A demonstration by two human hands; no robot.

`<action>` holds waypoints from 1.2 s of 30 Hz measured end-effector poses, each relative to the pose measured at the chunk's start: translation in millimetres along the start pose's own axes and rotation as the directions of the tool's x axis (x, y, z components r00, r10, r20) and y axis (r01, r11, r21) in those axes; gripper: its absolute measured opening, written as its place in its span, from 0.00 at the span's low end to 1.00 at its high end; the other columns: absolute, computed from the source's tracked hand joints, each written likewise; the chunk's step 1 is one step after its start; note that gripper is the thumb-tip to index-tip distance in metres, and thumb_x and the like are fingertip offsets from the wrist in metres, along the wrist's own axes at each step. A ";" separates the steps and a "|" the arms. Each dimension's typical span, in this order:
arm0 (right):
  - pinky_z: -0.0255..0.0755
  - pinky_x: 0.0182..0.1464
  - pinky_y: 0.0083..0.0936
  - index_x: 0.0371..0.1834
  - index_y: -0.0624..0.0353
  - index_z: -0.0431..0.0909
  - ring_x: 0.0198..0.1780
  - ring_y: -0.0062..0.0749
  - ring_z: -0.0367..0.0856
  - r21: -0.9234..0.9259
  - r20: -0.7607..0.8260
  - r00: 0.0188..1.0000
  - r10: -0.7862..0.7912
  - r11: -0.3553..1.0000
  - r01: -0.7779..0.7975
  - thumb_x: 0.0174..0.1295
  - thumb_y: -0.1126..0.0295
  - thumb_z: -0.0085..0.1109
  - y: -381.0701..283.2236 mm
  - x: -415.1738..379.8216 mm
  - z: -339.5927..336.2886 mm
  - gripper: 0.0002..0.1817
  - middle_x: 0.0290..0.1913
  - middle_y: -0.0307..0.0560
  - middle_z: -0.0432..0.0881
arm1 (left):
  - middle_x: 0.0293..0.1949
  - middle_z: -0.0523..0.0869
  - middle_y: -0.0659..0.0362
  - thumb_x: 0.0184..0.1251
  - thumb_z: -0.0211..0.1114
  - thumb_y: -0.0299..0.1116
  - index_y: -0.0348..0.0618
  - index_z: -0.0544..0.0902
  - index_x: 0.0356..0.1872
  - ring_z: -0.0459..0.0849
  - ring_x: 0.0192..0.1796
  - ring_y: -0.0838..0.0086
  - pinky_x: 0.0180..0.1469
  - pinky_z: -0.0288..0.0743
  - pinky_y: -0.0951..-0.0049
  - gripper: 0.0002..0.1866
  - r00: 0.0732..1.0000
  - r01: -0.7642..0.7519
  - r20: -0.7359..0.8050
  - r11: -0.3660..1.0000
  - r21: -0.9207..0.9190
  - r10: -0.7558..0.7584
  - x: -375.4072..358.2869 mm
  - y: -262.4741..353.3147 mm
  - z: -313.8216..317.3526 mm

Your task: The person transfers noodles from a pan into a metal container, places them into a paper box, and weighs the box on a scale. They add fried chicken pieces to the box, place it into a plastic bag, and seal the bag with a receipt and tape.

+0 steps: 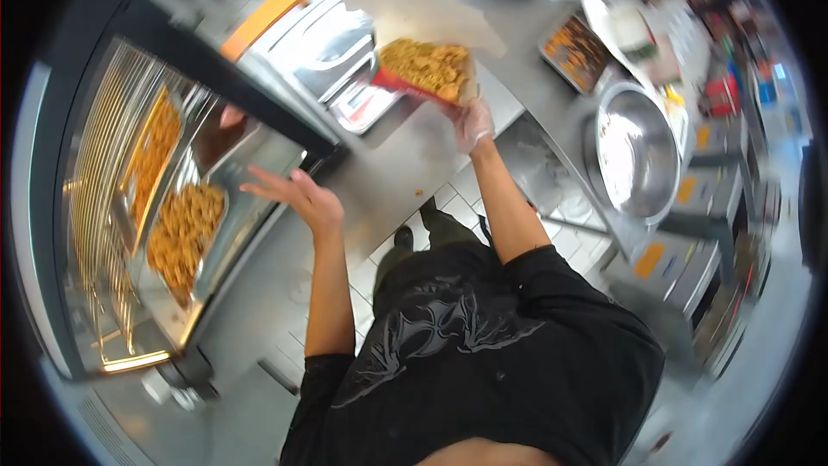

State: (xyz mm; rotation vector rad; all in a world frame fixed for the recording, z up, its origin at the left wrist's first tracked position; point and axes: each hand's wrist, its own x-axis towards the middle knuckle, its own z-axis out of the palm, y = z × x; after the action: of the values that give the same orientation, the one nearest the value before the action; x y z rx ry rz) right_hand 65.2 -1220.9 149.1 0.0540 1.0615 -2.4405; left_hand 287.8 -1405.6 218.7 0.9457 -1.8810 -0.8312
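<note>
My right hand [475, 125], in a clear plastic glove, grips the lower corner of a red takeaway box [412, 91]. The pale lid [427, 13] is folded back and golden fried food pieces [426, 65] fill the inside. My left hand [302, 198] is bare, with its fingers spread and nothing in it. It is raised beside the glass of a lit display warmer [324, 158]. Inside the warmer lie a tray of fried pieces [185, 233] and a second tray of orange-brown food [151, 155].
A digital scale [355, 107] sits on the steel counter behind the box. To the right are a large steel bowl [636, 155] and a tray with browned pieces [573, 53]. Grey drawer units [664, 263] stand at the far right.
</note>
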 end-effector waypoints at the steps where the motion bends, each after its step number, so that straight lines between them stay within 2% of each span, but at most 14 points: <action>1: 0.78 0.56 0.44 0.66 0.59 0.58 0.54 0.49 0.80 0.040 -0.005 0.999 -0.038 0.998 0.038 0.57 0.78 0.44 -4.0 -23.5 -8.7 0.29 0.59 0.53 0.74 | 0.72 0.32 0.35 0.77 0.40 0.54 0.33 0.43 0.74 0.37 0.75 0.46 0.73 0.41 0.48 0.39 0.991 -0.098 0.080 0.984 -0.149 0.111 -13.8 0.0 1.9; 3: 0.77 0.58 0.43 0.67 0.56 0.60 0.58 0.43 0.78 -0.009 -0.005 0.996 -0.093 0.996 0.093 0.62 0.71 0.48 -16.5 -80.1 -23.6 0.27 0.60 0.50 0.75 | 0.62 0.64 0.47 0.76 0.45 0.50 0.35 0.58 0.69 0.67 0.63 0.57 0.67 0.58 0.54 0.31 0.947 -0.103 0.234 0.898 -0.427 0.220 -44.7 2.7 18.9; 4: 0.77 0.58 0.43 0.67 0.56 0.60 0.58 0.43 0.78 -0.015 -0.059 0.991 -0.117 0.993 0.117 0.62 0.71 0.48 -24.0 -111.7 -34.3 0.27 0.60 0.50 0.75 | 0.58 0.70 0.50 0.76 0.43 0.54 0.36 0.59 0.68 0.69 0.62 0.58 0.67 0.59 0.56 0.33 0.875 0.215 0.480 0.832 -0.511 0.068 -60.6 -0.6 27.7; 6: 0.75 0.59 0.39 0.72 0.52 0.56 0.62 0.37 0.75 -0.126 0.027 0.959 -0.282 0.951 0.284 0.65 0.46 0.56 -38.7 -168.2 -52.7 0.38 0.66 0.44 0.71 | 0.60 0.73 0.51 0.75 0.40 0.59 0.37 0.61 0.68 0.70 0.64 0.58 0.68 0.60 0.55 0.35 0.414 0.895 0.908 0.211 -0.393 -0.064 -77.4 17.9 43.9; 8: 0.73 0.61 0.38 0.73 0.56 0.54 0.64 0.37 0.73 -0.104 -0.075 0.964 -0.253 0.964 0.245 0.65 0.54 0.56 -54.9 -223.2 -78.5 0.37 0.67 0.48 0.69 | 0.63 0.71 0.52 0.75 0.40 0.59 0.38 0.61 0.69 0.69 0.66 0.59 0.68 0.61 0.56 0.35 0.234 0.970 0.972 0.074 -0.231 -0.037 -106.2 33.6 52.7; 9: 0.72 0.62 0.36 0.74 0.58 0.52 0.64 0.38 0.72 -0.498 -0.106 0.946 -0.306 0.840 0.215 0.64 0.60 0.54 -55.5 -251.6 -90.1 0.37 0.67 0.50 0.68 | 0.66 0.70 0.52 0.74 0.40 0.59 0.39 0.62 0.69 0.69 0.68 0.60 0.69 0.61 0.56 0.35 0.094 0.993 0.996 -0.067 -0.095 -0.005 -120.6 44.9 55.9; 10: 0.71 0.62 0.35 0.75 0.60 0.50 0.64 0.38 0.72 -0.802 -0.126 0.928 -0.350 0.587 0.112 0.64 0.67 0.53 -57.9 -275.6 -105.2 0.37 0.66 0.52 0.68 | 0.66 0.70 0.52 0.74 0.40 0.59 0.39 0.62 0.69 0.69 0.68 0.60 0.69 0.61 0.56 0.35 0.066 0.997 0.998 -0.045 -0.066 -0.002 -140.4 57.0 56.6; 13: 0.72 0.57 0.29 0.71 0.58 0.58 0.59 0.33 0.72 -0.266 -0.405 0.905 -0.128 0.964 0.018 0.58 0.69 0.51 -79.9 -337.9 -154.1 0.34 0.62 0.52 0.70 | 0.68 0.69 0.53 0.72 0.48 0.48 0.41 0.61 0.69 0.70 0.68 0.63 0.66 0.67 0.59 0.30 -0.092 0.969 0.996 0.228 0.091 -0.008 -212.4 75.6 56.9; 22: 0.72 0.55 0.29 0.72 0.57 0.57 0.58 0.36 0.73 0.024 -0.612 0.766 -0.197 0.963 0.267 0.59 0.67 0.54 -193.7 -507.1 -308.4 0.35 0.58 0.52 0.72 | 0.62 0.76 0.48 0.59 0.55 0.53 0.36 0.67 0.66 0.79 0.60 0.58 0.62 0.73 0.59 0.38 -0.377 0.832 0.922 0.470 0.294 0.092 -432.7 207.0 111.6; 24: 0.72 0.53 0.30 0.68 0.59 0.62 0.54 0.35 0.73 -0.692 -0.483 0.705 -0.519 0.720 0.056 0.60 0.63 0.57 -263.0 -550.2 -343.1 0.32 0.55 0.51 0.74 | 0.61 0.77 0.48 0.57 0.54 0.51 0.36 0.67 0.66 0.79 0.60 0.58 0.63 0.73 0.59 0.38 -0.447 0.807 0.892 0.459 0.371 0.065 -494.6 242.2 133.7; 26: 0.71 0.54 0.34 0.60 0.61 0.71 0.51 0.37 0.75 -0.739 -0.566 0.622 -0.541 0.667 -0.093 0.60 0.60 0.61 -352.1 -580.7 -340.4 0.27 0.50 0.52 0.76 | 0.60 0.78 0.48 0.56 0.54 0.51 0.36 0.68 0.65 0.79 0.59 0.57 0.63 0.72 0.59 0.38 -0.541 0.798 0.833 0.380 0.467 0.113 -544.5 287.1 149.8; 28: 0.71 0.55 0.37 0.52 0.57 0.78 0.50 0.39 0.77 -0.924 0.001 0.462 -0.887 -0.178 -0.339 0.57 0.59 0.65 -408.1 -585.4 -348.3 0.21 0.47 0.50 0.78 | 0.60 0.78 0.48 0.55 0.54 0.50 0.36 0.68 0.65 0.79 0.59 0.57 0.63 0.72 0.58 0.38 -0.539 0.798 0.832 0.395 0.455 0.130 -571.2 322.8 160.8; 31: 0.73 0.52 0.35 0.52 0.54 0.79 0.48 0.39 0.78 -0.892 0.199 0.821 -0.534 -0.447 -0.075 0.52 0.67 0.67 -481.6 -561.1 -359.5 0.22 0.49 0.44 0.81 | 0.61 0.75 0.49 0.57 0.54 0.45 0.42 0.62 0.68 0.78 0.60 0.57 0.62 0.74 0.58 0.37 -0.553 0.806 0.817 0.354 0.474 0.163 -626.4 371.0 197.5; 36: 0.74 0.50 0.36 0.49 0.50 0.82 0.50 0.39 0.79 -0.823 0.187 0.933 -0.309 -0.567 -0.023 0.44 0.71 0.67 -575.5 -511.2 -467.9 0.24 0.47 0.39 0.83 | 0.65 0.69 0.50 0.57 0.54 0.37 0.50 0.54 0.73 0.73 0.64 0.58 0.62 0.75 0.57 0.39 -0.502 0.856 0.823 0.292 0.427 0.268 -689.8 448.6 281.6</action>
State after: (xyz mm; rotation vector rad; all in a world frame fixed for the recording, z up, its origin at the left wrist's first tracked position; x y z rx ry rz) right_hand 196.3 -347.3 325.6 -0.5653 3.1766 -0.3361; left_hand 151.7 -546.8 201.9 0.2582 -1.1355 -3.8462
